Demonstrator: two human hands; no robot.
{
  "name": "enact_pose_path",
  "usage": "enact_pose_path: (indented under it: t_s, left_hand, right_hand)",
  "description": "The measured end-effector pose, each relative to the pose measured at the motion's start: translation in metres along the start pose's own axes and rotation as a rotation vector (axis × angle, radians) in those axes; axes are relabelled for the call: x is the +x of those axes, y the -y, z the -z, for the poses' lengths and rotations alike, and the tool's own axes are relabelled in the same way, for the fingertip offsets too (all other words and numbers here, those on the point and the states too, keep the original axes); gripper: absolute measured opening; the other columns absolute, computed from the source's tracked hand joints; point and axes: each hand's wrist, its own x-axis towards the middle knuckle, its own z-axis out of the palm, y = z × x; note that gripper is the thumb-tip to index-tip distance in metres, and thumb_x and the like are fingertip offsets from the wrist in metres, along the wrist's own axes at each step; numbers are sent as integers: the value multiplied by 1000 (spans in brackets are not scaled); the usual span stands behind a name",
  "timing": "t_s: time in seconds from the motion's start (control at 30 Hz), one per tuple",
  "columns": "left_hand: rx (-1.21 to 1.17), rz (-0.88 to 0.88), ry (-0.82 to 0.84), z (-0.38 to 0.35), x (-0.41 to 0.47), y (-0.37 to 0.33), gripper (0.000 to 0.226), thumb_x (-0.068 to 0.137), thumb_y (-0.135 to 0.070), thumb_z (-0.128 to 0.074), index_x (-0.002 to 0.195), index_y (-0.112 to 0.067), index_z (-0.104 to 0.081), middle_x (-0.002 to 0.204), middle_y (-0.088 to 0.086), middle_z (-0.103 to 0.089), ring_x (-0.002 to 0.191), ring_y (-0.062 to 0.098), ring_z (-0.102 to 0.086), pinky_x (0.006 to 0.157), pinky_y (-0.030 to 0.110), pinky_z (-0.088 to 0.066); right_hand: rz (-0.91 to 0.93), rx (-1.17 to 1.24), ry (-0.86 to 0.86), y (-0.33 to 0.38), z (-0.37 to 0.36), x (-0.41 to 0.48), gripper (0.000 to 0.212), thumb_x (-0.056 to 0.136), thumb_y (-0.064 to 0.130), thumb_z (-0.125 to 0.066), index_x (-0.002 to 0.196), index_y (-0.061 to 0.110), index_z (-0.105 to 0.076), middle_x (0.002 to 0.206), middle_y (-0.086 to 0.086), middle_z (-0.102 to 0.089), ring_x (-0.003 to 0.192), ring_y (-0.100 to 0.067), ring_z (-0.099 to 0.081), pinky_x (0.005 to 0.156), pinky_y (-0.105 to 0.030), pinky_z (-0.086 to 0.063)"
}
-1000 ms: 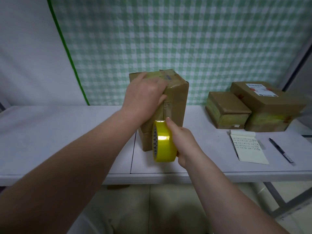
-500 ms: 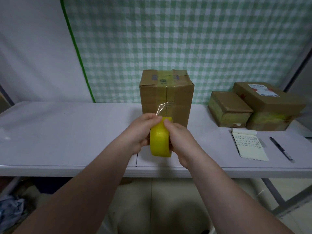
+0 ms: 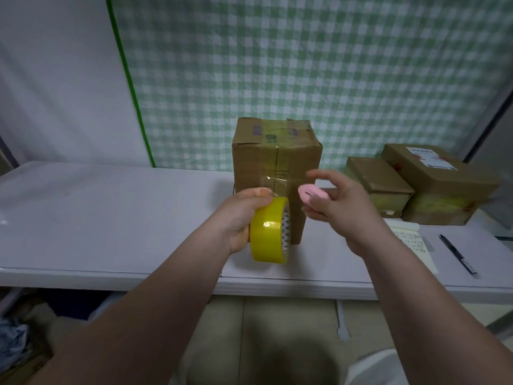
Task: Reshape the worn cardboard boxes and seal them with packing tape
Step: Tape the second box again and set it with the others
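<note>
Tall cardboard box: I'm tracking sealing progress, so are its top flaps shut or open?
Shut. The tall cardboard box has its top flaps lying flat, with clear tape running over them and down the front seam.

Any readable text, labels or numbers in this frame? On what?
Nothing can be read for certain.
On the tape roll core: printed marks, too blurred.
On the upright box top: green sticker, purple marks, too small.
On the large box at right: white shipping label, blurred.
On the notepad: handwriting, too small.
On the pink tool: none visible.
</note>
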Motion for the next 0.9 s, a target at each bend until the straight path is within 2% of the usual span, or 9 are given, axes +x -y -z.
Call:
enact_pose_path:
  t_s: [0.1,0.17,0.23,0.27,0.37,0.57,0.63,0.8,0.9]
  left_hand:
    - [-8,3,-12,-4,1,-1,20,94,-12,-55,112,-10,-61,102,15,-65,87,27,-63,85,44,-51]
    - [-4,3,-18,-4,1,-1,24,93,-13,-56,116,-9,-61,108,18,-65,90,29,-63,85,44,-51]
    - [0,-6,-10,-5,0,-1,21,93,-12,-55,113,-8,-62,104,17,-66,87,28,-64,81,40,-53]
    - [3,-17,1,-6,0,-1,16,94,-10,-53,107,-9,-63,98,16,-66,82,26,-64,77,37,-53]
    - [9,-33,12,-5,1,-1,17,94,-8,-51,105,-6,-64,94,15,-66,77,25,-65,72,35,-55]
    - [60,-27,34,-2,2,-1,25,95,-8,-50,117,-4,-61,105,19,-65,92,30,-62,89,46,-50]
    - [53,-25,51,-1,3,-1,23,95,-8,-49,115,-4,-61,101,17,-65,90,29,-62,87,45,-50]
    - [39,-31,76,2,3,-3,16,94,-5,-50,88,-11,-63,75,6,-66,69,19,-62,70,33,-52]
    - [35,-12,55,4,2,-6,10,93,-6,-53,91,-10,-61,74,6,-63,67,18,-60,68,32,-51]
  right_hand:
    - [108,-158,-31,7,-4,11,38,82,12,-74,118,22,-66,102,-6,-72,88,-19,-69,85,-36,-56]
    - [212,-340,-74,16,-8,16,27,82,21,-75,108,18,-72,98,1,-72,86,-10,-67,78,-19,-54]
    - [313,-530,-90,23,-12,20,19,83,26,-74,101,22,-75,90,9,-69,82,-3,-61,65,-2,-40]
    - [356,-608,-89,26,-14,22,17,84,27,-73,100,24,-75,87,11,-67,82,-2,-58,61,-1,-36]
    - [482,-762,-55,30,-19,29,16,85,28,-69,100,24,-75,92,7,-71,87,-8,-60,68,-12,-40]
    - [651,-938,26,33,-28,40,16,90,25,-62,97,19,-75,90,-1,-72,88,-21,-64,75,-33,-50]
    - [669,-1004,52,33,-30,41,18,93,28,-58,99,20,-73,90,-2,-71,87,-22,-64,73,-34,-50]
    - [688,-1146,75,35,-28,41,23,98,30,-49,100,21,-70,90,-3,-67,86,-26,-62,65,-31,-42]
    - [652,-1170,88,37,-18,40,23,98,31,-49,104,22,-70,96,-5,-68,90,-28,-62,71,-34,-46]
